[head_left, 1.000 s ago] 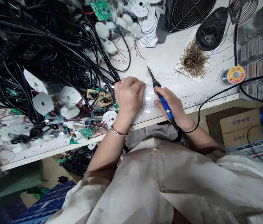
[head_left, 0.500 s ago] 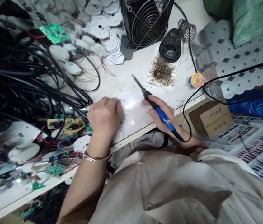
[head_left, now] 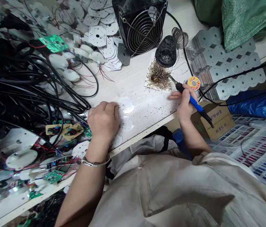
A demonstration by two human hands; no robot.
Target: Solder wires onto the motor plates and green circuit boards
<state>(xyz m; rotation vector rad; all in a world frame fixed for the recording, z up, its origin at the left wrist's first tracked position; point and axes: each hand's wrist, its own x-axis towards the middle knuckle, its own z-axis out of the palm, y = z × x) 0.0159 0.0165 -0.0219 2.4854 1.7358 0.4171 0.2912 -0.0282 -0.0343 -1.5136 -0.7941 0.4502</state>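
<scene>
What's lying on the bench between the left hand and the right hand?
Between the left hand and right hand, the head view shows white plates and dark specks on the bench.

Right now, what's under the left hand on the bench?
Beside the left hand, white circuit plates show past its fingers and wrist; what lies under the palm is hidden.

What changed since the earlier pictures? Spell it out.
The right hand carried the blue-handled soldering iron away from the left hand, over to the paper of dark debris, its tip now at the pile's edge. Nothing was taken up or let go. The left hand stayed at the white perforated plates, and the iron stayed in the right hand.
</scene>
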